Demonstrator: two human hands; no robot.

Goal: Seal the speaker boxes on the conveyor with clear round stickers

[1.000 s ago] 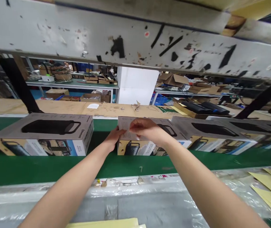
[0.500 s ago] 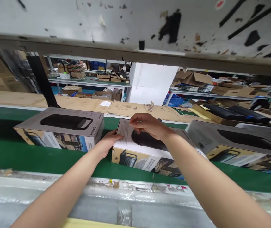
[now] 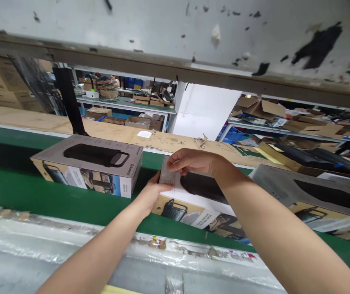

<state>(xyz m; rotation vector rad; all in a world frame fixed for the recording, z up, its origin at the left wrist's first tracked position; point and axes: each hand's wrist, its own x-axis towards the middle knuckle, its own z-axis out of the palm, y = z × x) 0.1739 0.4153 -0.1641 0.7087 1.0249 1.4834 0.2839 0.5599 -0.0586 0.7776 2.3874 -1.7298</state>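
Observation:
A printed speaker box (image 3: 193,204) lies on the green conveyor belt (image 3: 18,190) in front of me, turned a little askew. My left hand (image 3: 154,192) grips its near left corner, thumb on top. My right hand (image 3: 193,161) rests on the far left edge of the box's top, fingers pressed together in a pinch there. I cannot make out anything small between those fingertips.
A matching box (image 3: 92,165) lies on the belt to the left and another box (image 3: 315,196) to the right. A scuffed white beam (image 3: 175,36) hangs overhead. Cardboard sheets (image 3: 18,118) and cluttered benches (image 3: 125,104) stand beyond the belt. Clear plastic film (image 3: 70,253) covers the near ledge.
The middle box has swung askew and come nearer to me, with both hands staying on its left end. My view has shifted left and down.

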